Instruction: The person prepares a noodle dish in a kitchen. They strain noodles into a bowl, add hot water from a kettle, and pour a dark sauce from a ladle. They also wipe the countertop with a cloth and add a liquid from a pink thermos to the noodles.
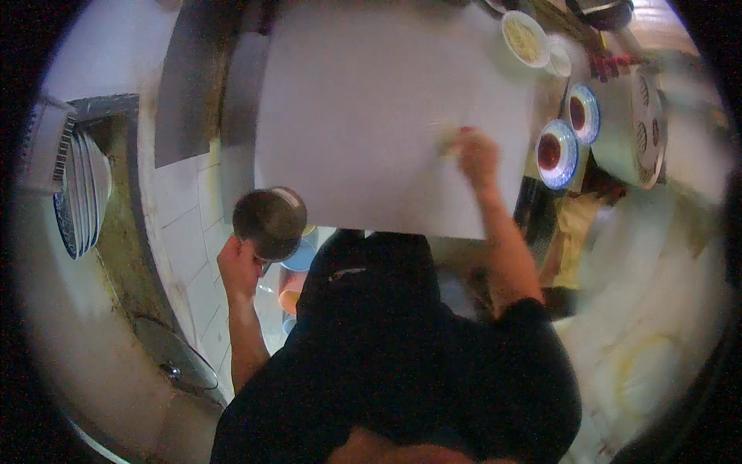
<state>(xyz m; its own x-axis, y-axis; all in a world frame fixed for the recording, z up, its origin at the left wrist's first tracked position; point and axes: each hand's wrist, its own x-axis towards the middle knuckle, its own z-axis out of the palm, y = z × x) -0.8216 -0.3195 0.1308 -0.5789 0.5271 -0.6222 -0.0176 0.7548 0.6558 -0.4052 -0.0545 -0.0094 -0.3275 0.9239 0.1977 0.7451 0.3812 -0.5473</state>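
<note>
At the left, my left hand (239,267) grips a dark round pan (270,223) by its handle side, beside the near left corner of the table. The pan's dark round face is turned up to me; whether anything is in it cannot be made out. My right hand (479,155) is over the right half of the white tabletop (359,116), its fingers closed around a small pale yellowish object (447,140). Motion blur hides what that object is, and whether it touches the tabletop.
At the far right corner stands a white bowl (525,39) of pale shreds. Two blue-rimmed dishes (574,174) of dark red sauce sit beyond the right edge, near a metal pot (623,124). Stacked plates (87,191) and a glass lid (174,354) lie left; coloured tubs (300,255) are below.
</note>
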